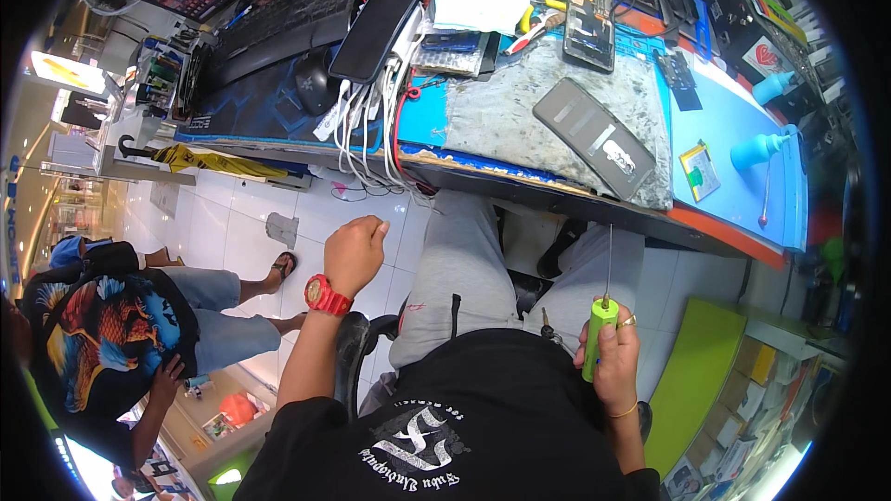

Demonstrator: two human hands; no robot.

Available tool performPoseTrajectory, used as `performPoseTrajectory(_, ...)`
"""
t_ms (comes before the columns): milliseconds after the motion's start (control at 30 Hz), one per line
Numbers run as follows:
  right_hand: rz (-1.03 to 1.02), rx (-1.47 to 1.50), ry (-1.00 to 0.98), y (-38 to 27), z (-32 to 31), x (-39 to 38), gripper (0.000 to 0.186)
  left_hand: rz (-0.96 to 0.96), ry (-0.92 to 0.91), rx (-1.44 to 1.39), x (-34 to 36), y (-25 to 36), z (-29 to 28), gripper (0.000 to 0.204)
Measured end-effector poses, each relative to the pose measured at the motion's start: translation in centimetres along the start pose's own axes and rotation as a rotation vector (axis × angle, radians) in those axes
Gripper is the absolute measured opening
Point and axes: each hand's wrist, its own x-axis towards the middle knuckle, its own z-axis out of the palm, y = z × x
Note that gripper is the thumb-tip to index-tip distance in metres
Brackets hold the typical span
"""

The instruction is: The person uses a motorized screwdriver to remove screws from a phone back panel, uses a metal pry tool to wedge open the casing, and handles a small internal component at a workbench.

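My right hand [614,353] grips a bright green cylindrical-handled tool [601,339], its long thin metal rod pointing up toward the bench edge. A ring and a bracelet show on that hand and wrist. My left hand [356,250], with a red watch [327,295] on its wrist, is curled into a loose fist off the bench, with nothing visible in it. Its inner fingers are partly hidden. Past the rod's tip, a grey phone-shaped panel [594,137] lies slantwise on the stained grey mat [501,102]. Behind it rests a phone [588,19] with its inside exposed.
A black phone [374,35] lies over white cables [360,121] that hang off the bench. A mouse [314,83] and keyboard [278,23] are left of it. Blue bottles [756,150] and a battery [698,171] sit at right. Another person [121,315] is at left.
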Motion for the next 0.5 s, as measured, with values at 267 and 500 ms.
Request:
performPoseTrajectory(267,0.042,0.031,0.036,-1.0,-0.3,-0.2,0.043,0.156,0.075,0.148,-1.0,4.6,0.6,0.036)
performPoseTrajectory(500,0.088,0.378,0.01,-3.0,-0.6,1.0,0.048,0.922,0.298,-0.231,0.7,23.8,0.5,0.04)
